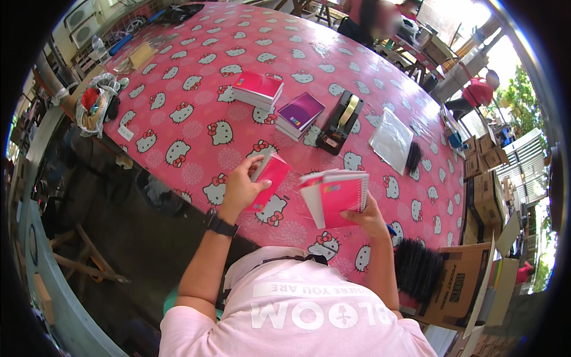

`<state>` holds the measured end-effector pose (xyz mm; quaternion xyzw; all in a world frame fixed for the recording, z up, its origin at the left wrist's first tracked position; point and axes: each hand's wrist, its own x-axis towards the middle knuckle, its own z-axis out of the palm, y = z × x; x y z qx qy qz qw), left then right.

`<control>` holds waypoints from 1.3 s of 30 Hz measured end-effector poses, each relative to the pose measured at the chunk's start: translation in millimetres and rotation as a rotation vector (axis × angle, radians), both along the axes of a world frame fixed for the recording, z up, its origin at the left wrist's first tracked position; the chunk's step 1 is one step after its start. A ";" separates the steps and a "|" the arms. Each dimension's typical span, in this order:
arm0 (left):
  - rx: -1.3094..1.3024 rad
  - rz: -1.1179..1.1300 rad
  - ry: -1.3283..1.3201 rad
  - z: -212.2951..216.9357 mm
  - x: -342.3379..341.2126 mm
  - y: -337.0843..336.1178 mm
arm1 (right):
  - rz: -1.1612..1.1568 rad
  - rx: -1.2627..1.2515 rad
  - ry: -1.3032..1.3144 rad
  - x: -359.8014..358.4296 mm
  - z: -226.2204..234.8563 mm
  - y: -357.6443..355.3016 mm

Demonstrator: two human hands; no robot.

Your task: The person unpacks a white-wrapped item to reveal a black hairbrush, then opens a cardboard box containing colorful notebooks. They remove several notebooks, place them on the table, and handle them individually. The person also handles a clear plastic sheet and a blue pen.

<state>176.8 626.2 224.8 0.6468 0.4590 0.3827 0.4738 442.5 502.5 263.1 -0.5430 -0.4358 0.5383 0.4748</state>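
Observation:
My left hand point(242, 187) grips a pink notebook point(275, 178) with its thumb across the cover, holding it tilted over the table. In my right hand point(370, 216) are several pink spiral notebooks point(345, 195), fanned apart at their left edges, with the thumb on the front cover. A gap separates the two hands. Beyond them lie a stack of pink notebooks point(259, 87) and a stack topped by a purple notebook point(303, 112). A black tape dispenser point(333, 132) with a roll of tape stands to the right of the purple stack.
The table point(196, 128) has a pink patterned cover. Clear plastic bags point(391, 141) lie at right, beside black binding coils point(414, 157). More black coils point(416, 268) sit by an open cardboard box point(461, 282) near my right elbow. A filled plastic bag point(97, 104) hangs at the left edge.

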 end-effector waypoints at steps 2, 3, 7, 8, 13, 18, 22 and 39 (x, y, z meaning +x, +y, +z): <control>0.284 -0.062 0.311 28.9 7.0 4.4 | 0.204 0.104 -0.418 -11.1 24.7 6.2; 0.335 -0.123 0.363 30.5 13.6 4.2 | 0.349 0.237 -0.730 -24.0 28.8 15.9; 0.332 -0.367 0.440 18.1 36.7 6.3 | 0.454 0.442 -1.357 -73.5 -10.0 27.6; 0.314 -0.394 0.449 16.0 36.6 4.3 | 0.381 0.457 -1.360 -72.0 -17.9 28.6; 0.357 -0.438 0.937 37.7 29.6 -26.8 | 0.002 0.396 -1.191 -62.0 -16.3 25.0; 0.477 -0.351 0.934 5.8 31.1 -43.7 | 0.094 0.385 -1.067 -43.7 -12.0 28.9; 0.499 -0.330 0.879 14.6 27.8 -51.6 | 0.139 0.297 -1.088 -29.2 -33.6 18.6; 0.583 -0.469 0.963 32.1 21.3 -37.9 | 0.119 0.473 -0.553 -43.9 -56.6 24.6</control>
